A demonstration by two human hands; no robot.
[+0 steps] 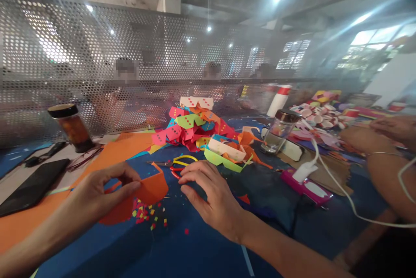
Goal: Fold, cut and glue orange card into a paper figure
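Observation:
My left hand [112, 187] pinches an orange paper cut-out [152, 188], shaped like a pair of glasses, between thumb and fingers. Part of the cut-out is behind the hand. My right hand [211, 195] hovers to the right of it, fingers curved and apart from the thumb, with nothing seen in them. Just beyond lies a pair of scissors [185, 159] with yellow and red handles, partly covered by the right hand. Small coloured paper squares [152, 215] are scattered on the blue table [130, 252] between my hands.
Colourful paper glasses [191, 124] are heaped ahead. At left are a dark-liquid jar [73, 128], a black phone [35, 185] and orange sheets [120, 152]. At right are a glass jar [281, 133], a magenta device [305, 187], a white cable [351, 208] and another person's arm [383, 169].

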